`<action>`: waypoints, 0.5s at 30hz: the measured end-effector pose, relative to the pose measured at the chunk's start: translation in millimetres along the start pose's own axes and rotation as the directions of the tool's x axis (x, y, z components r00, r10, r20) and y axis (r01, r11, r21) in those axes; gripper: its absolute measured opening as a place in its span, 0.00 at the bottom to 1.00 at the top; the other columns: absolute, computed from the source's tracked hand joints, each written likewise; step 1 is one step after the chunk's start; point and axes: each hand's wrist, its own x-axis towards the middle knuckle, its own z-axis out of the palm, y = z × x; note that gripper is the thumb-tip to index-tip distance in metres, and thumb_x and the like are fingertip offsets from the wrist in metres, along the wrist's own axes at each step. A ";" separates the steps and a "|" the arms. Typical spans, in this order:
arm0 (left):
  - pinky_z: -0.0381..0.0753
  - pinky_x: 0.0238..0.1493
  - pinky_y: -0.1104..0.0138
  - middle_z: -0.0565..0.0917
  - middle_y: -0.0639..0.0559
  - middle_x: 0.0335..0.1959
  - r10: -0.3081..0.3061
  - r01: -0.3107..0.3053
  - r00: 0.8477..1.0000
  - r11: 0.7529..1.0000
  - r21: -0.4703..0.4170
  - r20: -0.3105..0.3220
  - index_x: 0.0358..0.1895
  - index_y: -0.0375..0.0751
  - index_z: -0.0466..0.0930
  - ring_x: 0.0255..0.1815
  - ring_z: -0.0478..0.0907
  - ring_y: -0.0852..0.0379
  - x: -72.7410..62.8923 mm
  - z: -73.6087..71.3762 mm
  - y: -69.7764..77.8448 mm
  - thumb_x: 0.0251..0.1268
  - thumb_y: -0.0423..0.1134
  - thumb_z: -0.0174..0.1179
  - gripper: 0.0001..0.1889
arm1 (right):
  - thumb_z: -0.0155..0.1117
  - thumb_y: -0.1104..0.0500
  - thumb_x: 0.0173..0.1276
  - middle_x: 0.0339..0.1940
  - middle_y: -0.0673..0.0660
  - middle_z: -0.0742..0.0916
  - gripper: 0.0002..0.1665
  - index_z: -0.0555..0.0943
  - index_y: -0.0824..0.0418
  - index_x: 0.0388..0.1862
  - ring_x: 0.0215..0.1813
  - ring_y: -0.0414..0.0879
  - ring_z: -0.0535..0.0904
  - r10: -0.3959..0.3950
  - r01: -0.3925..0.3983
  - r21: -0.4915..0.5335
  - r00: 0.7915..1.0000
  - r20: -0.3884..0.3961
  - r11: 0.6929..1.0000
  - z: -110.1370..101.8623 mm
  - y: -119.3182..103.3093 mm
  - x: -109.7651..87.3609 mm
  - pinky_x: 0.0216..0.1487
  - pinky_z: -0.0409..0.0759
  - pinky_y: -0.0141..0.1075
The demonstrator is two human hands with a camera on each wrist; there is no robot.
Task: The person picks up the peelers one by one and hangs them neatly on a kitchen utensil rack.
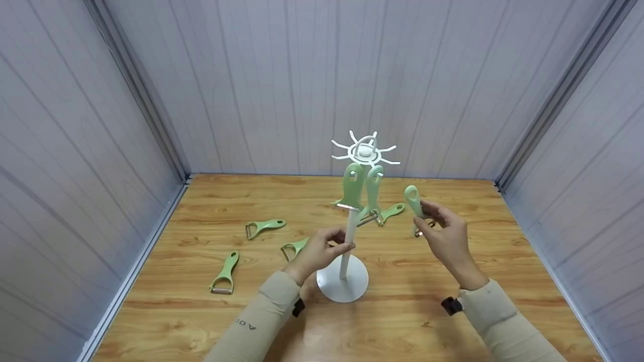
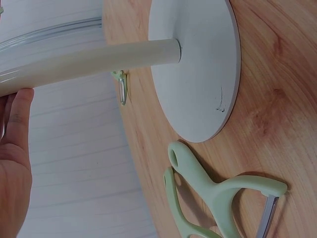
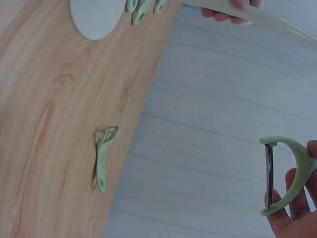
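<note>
A white stand (image 1: pixel 347 261) with a round base (image 2: pixel 198 99) and a ring of hooks (image 1: pixel 366 152) stands upright on the table. My left hand (image 1: pixel 322 250) grips its pole (image 2: pixel 99 63) partway up. Two light green peelers hang from the hooks: one peeler (image 1: pixel 353 187) in front, another peeler (image 1: pixel 373 188) to its right. Right of the stand, my right hand (image 1: pixel 447 236) pinches a third green peeler (image 1: pixel 413 199), its handle loop pointing up. The right wrist view shows that peeler's head and metal blade (image 3: pixel 269 173) hanging below the fingers.
More green peelers lie on the wooden table (image 1: pixel 402 322): one peeler (image 1: pixel 226 271) at the left, one peeler (image 1: pixel 266 226) behind it, one peeler (image 1: pixel 392 212) behind the stand. Another peeler (image 1: pixel 297 246) is partly hidden by my left hand. Panelled walls (image 1: pixel 302 90) enclose the table.
</note>
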 end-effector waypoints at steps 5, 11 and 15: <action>0.87 0.53 0.59 0.91 0.51 0.46 -0.001 0.001 1.000 1.000 -0.002 -0.004 0.55 0.45 0.88 0.48 0.86 0.59 -0.2 0.3 0.2 0.79 0.42 0.68 0.10 | 0.73 0.73 0.72 0.54 0.69 0.91 0.23 0.85 0.70 0.65 0.51 0.31 0.84 -0.020 0.020 0.051 1.000 0.000 0.999 2.4 -9.7 -1.0 0.61 0.80 0.20; 0.88 0.53 0.59 0.91 0.51 0.47 -0.012 0.012 1.000 1.000 -0.007 0.003 0.56 0.45 0.88 0.48 0.86 0.59 -0.1 0.7 0.1 0.79 0.43 0.68 0.10 | 0.74 0.75 0.70 0.53 0.67 0.91 0.22 0.86 0.71 0.63 0.52 0.34 0.86 -0.044 0.045 0.110 0.999 -0.009 0.993 5.2 -21.3 -2.5 0.63 0.81 0.23; 0.88 0.53 0.58 0.91 0.51 0.46 -0.013 0.013 1.000 1.000 -0.005 0.003 0.55 0.45 0.88 0.48 0.85 0.59 0.0 0.3 -0.6 0.79 0.43 0.68 0.10 | 0.73 0.76 0.69 0.52 0.55 0.92 0.22 0.85 0.73 0.62 0.53 0.36 0.87 -0.072 0.074 0.152 0.997 -0.018 0.986 6.8 -30.8 -2.2 0.63 0.83 0.25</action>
